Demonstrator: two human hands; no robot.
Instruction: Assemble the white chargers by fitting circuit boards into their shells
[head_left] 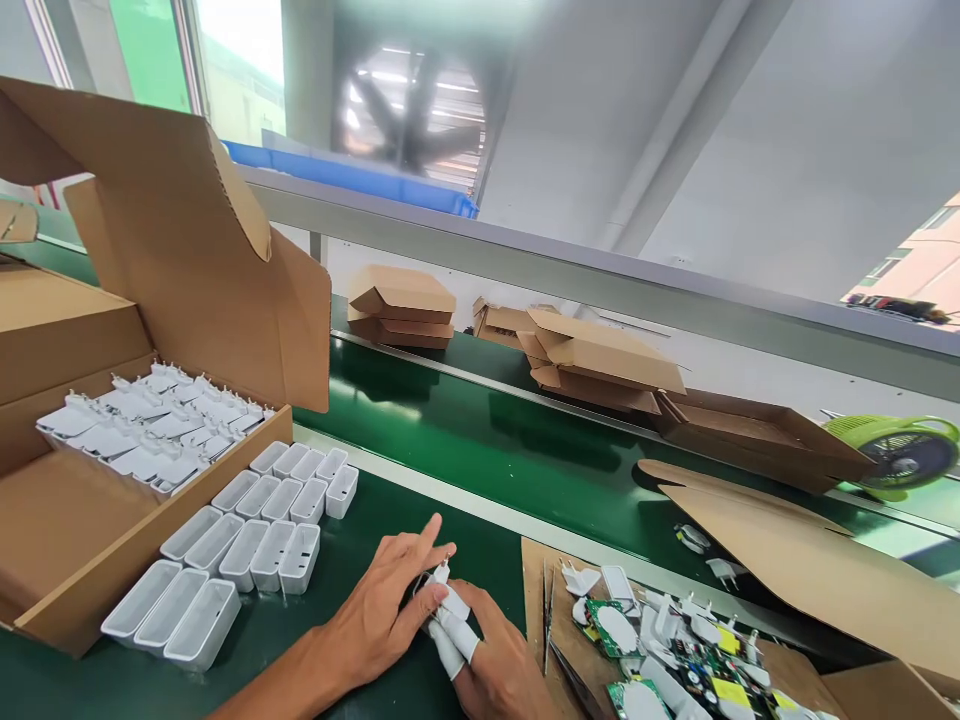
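Observation:
In the head view, my left hand [390, 590] pinches a small white plug piece [453, 602] between thumb and fingers, its index finger raised. My right hand [502, 655] is closed around the same piece from the right. White coverings that look like finger cots [446, 650] show on the right fingers. A thin wire seems to loop beside the piece, though its ends are hidden. To the left stand rows of open white plastic housings [202, 625]. On the right lie tweezers [549, 610] and a pile of circuit boards and white plug parts [675, 645] on a cardboard sheet [534, 560].
An open cardboard box [172, 530] with layers of white plug adapters [150, 425] stands at left. Beyond the worktop runs a green conveyor belt [450, 420] with folded cardboard boxes [600, 360]. A green fan [892, 450] sits at far right. Overhead is a shelf with a blue tray [352, 180].

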